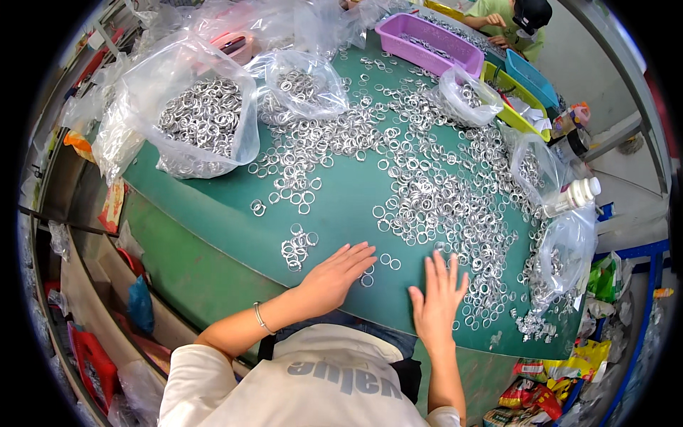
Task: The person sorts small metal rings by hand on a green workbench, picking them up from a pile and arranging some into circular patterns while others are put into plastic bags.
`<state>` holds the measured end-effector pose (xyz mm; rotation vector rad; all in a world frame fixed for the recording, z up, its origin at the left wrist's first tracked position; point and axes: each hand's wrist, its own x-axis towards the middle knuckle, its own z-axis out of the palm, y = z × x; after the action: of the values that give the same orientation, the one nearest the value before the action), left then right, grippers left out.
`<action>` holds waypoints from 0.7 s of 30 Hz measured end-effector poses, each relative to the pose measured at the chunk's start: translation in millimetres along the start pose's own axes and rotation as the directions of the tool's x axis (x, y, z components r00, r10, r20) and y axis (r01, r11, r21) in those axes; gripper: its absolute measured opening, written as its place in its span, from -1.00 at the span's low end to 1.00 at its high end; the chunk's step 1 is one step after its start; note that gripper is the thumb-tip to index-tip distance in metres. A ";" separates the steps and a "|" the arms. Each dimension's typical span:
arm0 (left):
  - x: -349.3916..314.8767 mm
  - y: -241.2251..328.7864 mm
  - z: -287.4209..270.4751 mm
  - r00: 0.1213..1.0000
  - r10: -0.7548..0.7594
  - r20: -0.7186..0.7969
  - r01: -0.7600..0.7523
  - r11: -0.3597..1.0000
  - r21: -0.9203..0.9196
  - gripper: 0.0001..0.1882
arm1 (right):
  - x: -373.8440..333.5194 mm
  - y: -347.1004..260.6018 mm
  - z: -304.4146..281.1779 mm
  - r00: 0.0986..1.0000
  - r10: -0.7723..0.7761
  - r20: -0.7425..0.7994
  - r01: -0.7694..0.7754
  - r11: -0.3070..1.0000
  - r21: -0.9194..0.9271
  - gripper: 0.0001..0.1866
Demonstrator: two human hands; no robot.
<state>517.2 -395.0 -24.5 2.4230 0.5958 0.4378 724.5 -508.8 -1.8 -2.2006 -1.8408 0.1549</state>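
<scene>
Many silver metal rings (441,206) lie in a broad spread over the green tabletop (341,192). Flat over the table, my left hand (331,280) has its fingers stretched out to the right. A few rings (367,279) show beside and partly under its fingertips, and a small cluster of rings (297,246) is just beyond it. My right hand (435,297) rests palm down with fingers spread, its fingertips at the near edge of the big pile. Two loose rings (390,261) lie between the hands. Neither hand grasps anything visible.
A large clear bag of rings (203,117) stands at the far left, with a smaller bag (302,85) beside it. Purple (430,46) and yellow-green bins (516,107) line the far right. A white bottle (573,198) leans at the right edge. Another person (512,25) works beyond the bins.
</scene>
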 end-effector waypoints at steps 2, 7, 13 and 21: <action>-3.5 2.7 -3.1 1.000 0.002 -0.018 -0.003 0.997 -0.077 -0.32 | 3.5 -18.1 1.3 0.993 -0.112 0.040 0.109 0.991 0.077 -0.33; -10.1 14.9 -13.6 0.990 -0.136 -0.034 0.121 0.953 -0.278 -0.33 | 4.7 -36.9 6.0 0.964 -0.177 0.198 0.105 0.939 0.329 -0.31; -13.0 12.6 -5.3 0.982 -0.116 -0.149 0.094 0.985 -0.148 -0.42 | 18.7 -33.7 18.1 0.951 -0.279 0.132 0.230 0.926 0.299 -0.38; -1.8 3.4 -3.0 0.994 -0.015 -0.109 0.012 1.000 -0.023 -0.37 | -4.7 -32.9 6.4 0.940 -0.340 0.024 0.321 0.907 0.272 -0.64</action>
<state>515.4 -397.0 -20.4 2.3842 0.6508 0.5717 690.7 -507.3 0.6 -1.6982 -2.0648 0.3895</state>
